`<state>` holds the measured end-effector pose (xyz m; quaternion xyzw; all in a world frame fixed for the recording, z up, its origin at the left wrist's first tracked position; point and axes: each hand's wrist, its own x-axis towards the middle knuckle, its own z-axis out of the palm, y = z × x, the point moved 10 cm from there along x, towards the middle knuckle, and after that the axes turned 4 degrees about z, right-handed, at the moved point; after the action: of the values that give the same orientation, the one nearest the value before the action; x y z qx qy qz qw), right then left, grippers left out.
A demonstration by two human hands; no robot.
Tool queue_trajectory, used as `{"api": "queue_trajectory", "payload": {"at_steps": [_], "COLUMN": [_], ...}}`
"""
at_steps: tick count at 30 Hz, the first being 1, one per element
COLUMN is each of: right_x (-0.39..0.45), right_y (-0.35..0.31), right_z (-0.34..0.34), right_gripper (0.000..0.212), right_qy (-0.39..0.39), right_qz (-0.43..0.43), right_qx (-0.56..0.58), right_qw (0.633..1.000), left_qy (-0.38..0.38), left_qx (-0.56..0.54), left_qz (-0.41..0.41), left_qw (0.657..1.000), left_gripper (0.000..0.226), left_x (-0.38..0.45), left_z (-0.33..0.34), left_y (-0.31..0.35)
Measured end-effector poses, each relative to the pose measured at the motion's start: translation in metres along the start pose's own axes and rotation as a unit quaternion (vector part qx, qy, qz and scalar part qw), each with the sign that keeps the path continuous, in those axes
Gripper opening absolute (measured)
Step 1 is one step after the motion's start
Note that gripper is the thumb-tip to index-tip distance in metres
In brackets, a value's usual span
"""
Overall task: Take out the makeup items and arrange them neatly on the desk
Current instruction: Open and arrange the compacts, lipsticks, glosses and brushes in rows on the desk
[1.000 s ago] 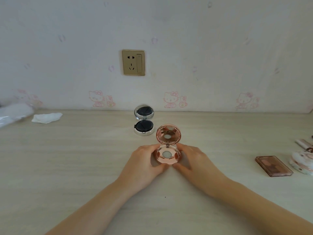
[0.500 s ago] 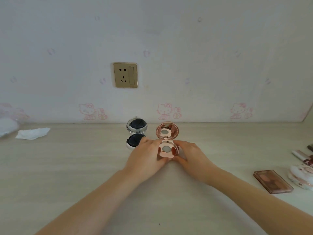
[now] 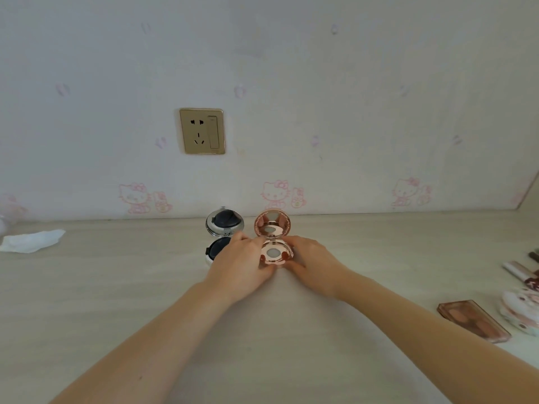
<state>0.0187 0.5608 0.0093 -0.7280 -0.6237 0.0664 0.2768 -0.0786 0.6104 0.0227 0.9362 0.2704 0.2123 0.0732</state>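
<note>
Pale wood-grain table (image 3: 87, 301) runs back to a white wall printed with pink cartoon cats, meeting it along a straight line at 12 o'clock; a gold-coloured socket plate (image 3: 202, 131) sits on the wall above. Bare tabletop spreads wide at 9 o'clock and at 6 o'clock between the forearms, while the table's right edge is crowded. A crumpled white tissue (image 3: 30, 241) lies far off at 9 o'clock.

Both hands hold the rose-gold compact (image 3: 273, 246), which stands open, round and glossy, its mirrored lid upright. The left hand (image 3: 238, 265) curls its grip round the compact's left side; the right hand (image 3: 311, 262) curls round its right side. Just beside it at 9 o'clock, partly behind the left hand, is the silver compact (image 3: 223, 230), also open, round, chrome-rimmed with a dark insert.

Compared with a second ago, the rose-gold compact and both hands have gone farther from the body, toward the wall, so the two compacts now stand side by side.

At 3 o'clock lie a flat rectangular brown palette (image 3: 474, 324), a white patterned case (image 3: 522, 314) just beyond it, and slim tubes (image 3: 520, 271), blurred.
</note>
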Motion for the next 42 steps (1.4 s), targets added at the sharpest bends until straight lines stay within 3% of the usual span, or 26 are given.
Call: {"api": "queue_trajectory", "payload": {"at_steps": [12, 16, 20, 29, 36, 42], "right_x": [-0.002, -0.012, -0.038, -0.132, -0.197, -0.229], "right_y": [0.007, 0.019, 0.026, 0.060, 0.122, 0.161], "right_z": [-0.002, -0.003, -0.020, -0.086, -0.156, -0.193], "right_gripper": [0.038, 0.055, 0.057, 0.052, 0.046, 0.044], "right_qy": [0.015, -0.015, -0.012, 0.010, 0.031, 0.041], "right_qz": [0.020, 0.059, 0.077, 0.106, 0.182, 0.204], "right_qx": [0.002, -0.044, -0.079, -0.146, -0.173, -0.212], "right_qw": [1.000, 0.997, 0.994, 0.984, 0.968, 0.955], "left_qy": [0.005, 0.016, 0.032, 0.023, 0.000, -0.030], "left_qx": [0.058, 0.091, 0.098, 0.005, -0.064, -0.131], "left_qz": [0.015, 0.035, 0.050, 0.115, 0.184, 0.185], "left_qw": [0.998, 0.995, 0.993, 0.993, 0.981, 0.973], "left_gripper": [0.039, 0.039, 0.042, 0.048, 0.050, 0.053], "left_x": [0.000, -0.005, -0.013, -0.030, -0.018, -0.001], "left_z": [-0.003, -0.007, -0.011, 0.015, 0.049, 0.078], "left_y": [0.001, 0.008, 0.024, 0.112, 0.211, 0.269]}}
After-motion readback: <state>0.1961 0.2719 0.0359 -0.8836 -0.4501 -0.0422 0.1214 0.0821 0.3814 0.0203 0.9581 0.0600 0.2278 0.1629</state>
